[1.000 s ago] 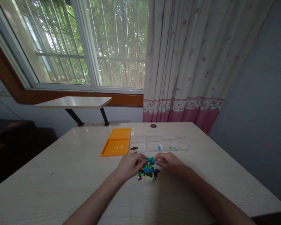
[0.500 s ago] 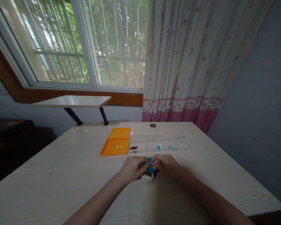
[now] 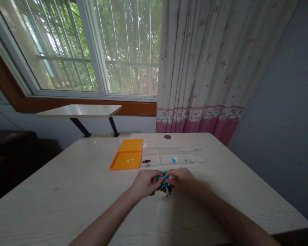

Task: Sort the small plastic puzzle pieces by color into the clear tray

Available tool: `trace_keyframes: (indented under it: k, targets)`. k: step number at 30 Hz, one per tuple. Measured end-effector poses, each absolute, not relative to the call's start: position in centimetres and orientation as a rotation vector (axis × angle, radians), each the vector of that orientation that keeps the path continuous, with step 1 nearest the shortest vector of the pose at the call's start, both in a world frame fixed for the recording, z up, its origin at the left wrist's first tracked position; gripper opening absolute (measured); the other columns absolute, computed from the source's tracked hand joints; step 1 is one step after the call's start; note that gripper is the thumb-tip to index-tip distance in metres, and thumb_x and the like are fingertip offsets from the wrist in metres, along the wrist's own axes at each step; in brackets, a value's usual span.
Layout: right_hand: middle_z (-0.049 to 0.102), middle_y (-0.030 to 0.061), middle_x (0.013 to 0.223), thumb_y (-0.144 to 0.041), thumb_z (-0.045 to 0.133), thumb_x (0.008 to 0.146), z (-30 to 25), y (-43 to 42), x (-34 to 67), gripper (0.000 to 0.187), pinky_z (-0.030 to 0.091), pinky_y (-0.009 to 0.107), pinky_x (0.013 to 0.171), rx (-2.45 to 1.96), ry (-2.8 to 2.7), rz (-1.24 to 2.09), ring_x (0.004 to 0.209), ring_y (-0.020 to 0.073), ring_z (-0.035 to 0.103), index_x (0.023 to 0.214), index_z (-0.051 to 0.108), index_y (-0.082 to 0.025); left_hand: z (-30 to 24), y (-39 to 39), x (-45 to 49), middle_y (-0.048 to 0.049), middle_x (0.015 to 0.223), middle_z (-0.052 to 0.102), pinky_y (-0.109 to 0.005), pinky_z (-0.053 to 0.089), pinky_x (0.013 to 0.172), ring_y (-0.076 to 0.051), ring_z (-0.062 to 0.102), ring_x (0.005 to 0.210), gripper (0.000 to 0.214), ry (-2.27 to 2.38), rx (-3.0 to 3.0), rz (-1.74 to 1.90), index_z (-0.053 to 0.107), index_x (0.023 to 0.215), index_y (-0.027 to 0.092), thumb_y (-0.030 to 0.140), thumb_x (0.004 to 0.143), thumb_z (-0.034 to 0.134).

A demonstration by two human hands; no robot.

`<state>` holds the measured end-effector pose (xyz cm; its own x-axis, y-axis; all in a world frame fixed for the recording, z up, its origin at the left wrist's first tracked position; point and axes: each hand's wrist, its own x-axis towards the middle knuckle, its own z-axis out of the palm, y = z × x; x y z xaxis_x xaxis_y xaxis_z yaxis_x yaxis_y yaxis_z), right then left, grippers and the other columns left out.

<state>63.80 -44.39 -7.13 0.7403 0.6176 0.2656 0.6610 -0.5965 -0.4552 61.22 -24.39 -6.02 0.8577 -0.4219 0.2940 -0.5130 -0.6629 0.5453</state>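
Observation:
Between my two hands, on the table, is a small cluster of building bricks (image 3: 164, 186) in blue, green, dark brown and pale yellow. My left hand (image 3: 145, 183) is closed on its left side, thumb and fingertips pinching in. From the right, my right hand (image 3: 182, 181) pinches the same cluster, its fingers curled. The fingertips of both hands nearly meet at a blue piece (image 3: 164, 177) near the top. Fingers hide part of the cluster, and its exact shape is too small to make out.
Beyond my hands lies a clear compartment tray (image 3: 168, 164) with a few brown, blue, green and yellow pieces. An orange lid (image 3: 125, 161) holding small white pieces adjoins it on the left. A raised shelf (image 3: 84, 110) stands at the table's (image 3: 92, 191) back left.

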Motion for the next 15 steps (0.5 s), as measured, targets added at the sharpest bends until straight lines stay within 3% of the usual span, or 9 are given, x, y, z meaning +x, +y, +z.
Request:
trace_keyframes:
  k: [15]
  targets:
    - [0.065, 0.0, 0.068, -0.041, 0.051, 0.079, -7.39, -44.07, 63.76, 0.03, 0.037, 0.018, 0.056, -2.325, -0.804, -0.058, 0.057, 0.0088, 0.053, 0.093, 0.066, -0.02, -6.24, -24.26, 61.47, 0.0043, 0.049, 0.05, -0.015, 0.03, 0.046, -0.007, 0.043, 0.045, 0.023, -0.719, 2.373, 0.192, 0.064, 0.088, 0.019, 0.03, 0.079, 0.047]
